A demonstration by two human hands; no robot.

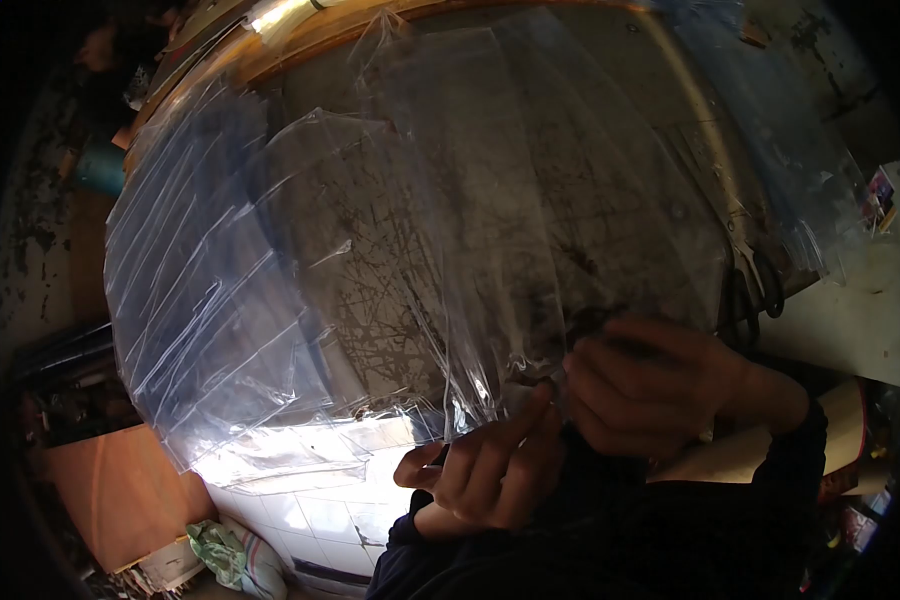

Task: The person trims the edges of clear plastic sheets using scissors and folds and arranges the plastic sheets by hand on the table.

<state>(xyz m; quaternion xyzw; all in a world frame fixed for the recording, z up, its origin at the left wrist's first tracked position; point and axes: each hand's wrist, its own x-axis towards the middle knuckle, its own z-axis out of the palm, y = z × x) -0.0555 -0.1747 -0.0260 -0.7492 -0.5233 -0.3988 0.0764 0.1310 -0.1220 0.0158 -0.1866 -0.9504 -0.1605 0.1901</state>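
A long clear plastic sheet (500, 200) stretches over the worktable from the far edge down to my hands. My left hand (495, 470) is closed, its thumb and fingers pinching the gathered near end of this sheet. Beside it on the right, my right hand (655, 390) is also closed, with curled fingers at the sheet's near edge. Its fingertips are in shadow, so the exact grip is hard to make out. Fanned clear plastic sheets (210, 270) lie to the left, hanging over the table's near edge.
Black-handled scissors (755, 280) lie right of my right hand. More clear plastic (770, 130) rests at the far right. The scratched tabletop (365, 200) shows between sheets. An orange-brown board (125, 490) and a white sack (260, 565) stand at lower left, near the tiled floor (320, 515).
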